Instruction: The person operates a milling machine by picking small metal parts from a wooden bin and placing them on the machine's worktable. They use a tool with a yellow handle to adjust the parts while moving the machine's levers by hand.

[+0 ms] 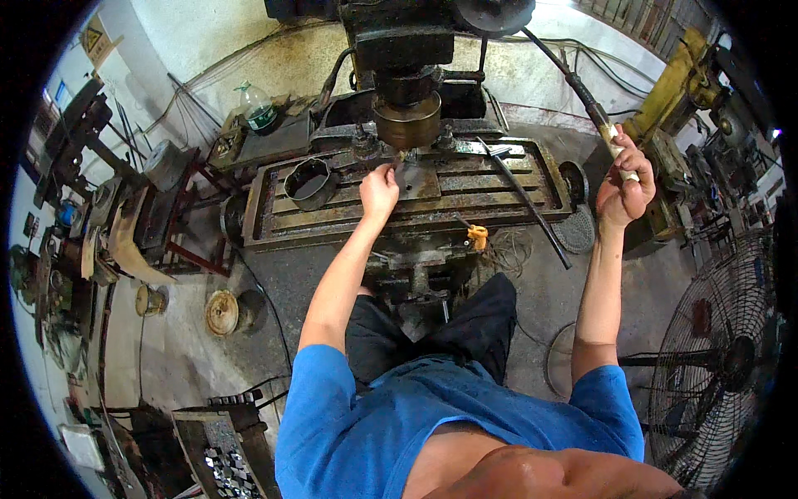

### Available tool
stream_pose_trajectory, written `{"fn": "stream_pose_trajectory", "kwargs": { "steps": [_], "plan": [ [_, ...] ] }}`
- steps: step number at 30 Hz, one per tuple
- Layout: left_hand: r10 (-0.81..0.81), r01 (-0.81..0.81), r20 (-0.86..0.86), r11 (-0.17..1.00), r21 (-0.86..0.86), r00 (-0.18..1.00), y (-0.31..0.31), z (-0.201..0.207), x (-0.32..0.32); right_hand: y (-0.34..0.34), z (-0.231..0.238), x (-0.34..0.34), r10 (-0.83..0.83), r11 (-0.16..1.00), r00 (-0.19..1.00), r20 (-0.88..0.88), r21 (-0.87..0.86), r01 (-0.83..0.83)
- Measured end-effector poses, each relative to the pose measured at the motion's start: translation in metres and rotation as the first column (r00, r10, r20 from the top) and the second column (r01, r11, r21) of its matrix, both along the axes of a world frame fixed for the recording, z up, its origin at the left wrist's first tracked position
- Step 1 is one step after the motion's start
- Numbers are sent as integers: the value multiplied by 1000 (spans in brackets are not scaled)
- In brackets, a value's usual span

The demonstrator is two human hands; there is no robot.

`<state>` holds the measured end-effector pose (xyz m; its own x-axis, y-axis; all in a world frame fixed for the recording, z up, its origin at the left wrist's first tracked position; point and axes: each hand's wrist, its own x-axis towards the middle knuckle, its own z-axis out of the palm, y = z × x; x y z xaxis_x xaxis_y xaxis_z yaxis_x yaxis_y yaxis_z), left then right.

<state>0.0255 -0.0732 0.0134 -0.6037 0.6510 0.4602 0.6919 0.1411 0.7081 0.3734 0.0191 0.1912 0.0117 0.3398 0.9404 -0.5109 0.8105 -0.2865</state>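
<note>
My right hand (625, 185) is raised at the right and wrapped round the pale grip of a long machine lever (592, 106). The lever slopes up to the dark head of a drilling or milling machine (399, 46). Just below the machine's round brownish spindle part (408, 121), my left hand (379, 193) is closed, its fingertips pinched together over the slotted machine table (349, 218). Whatever those fingers hold is too small to make out. Left of this hand, a round black pot (311, 185) with dark liquid sits on the table.
A long metal bar (532, 206) lies across the table's right side, overhanging the front edge. A yellow-orange object (476, 237) is at that edge. A clear bottle (257, 108) stands back left. A large caged fan (723, 358) is close on my right; a bucket (223, 313) stands left.
</note>
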Motion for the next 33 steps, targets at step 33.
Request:
{"fn": "stream_pose_trajectory", "kwargs": {
  "steps": [33],
  "plan": [
    [-205,205,0,977,-55,979,-20,3,-4,18,41,12,-103,984,994,36,152,97]
  ]
}}
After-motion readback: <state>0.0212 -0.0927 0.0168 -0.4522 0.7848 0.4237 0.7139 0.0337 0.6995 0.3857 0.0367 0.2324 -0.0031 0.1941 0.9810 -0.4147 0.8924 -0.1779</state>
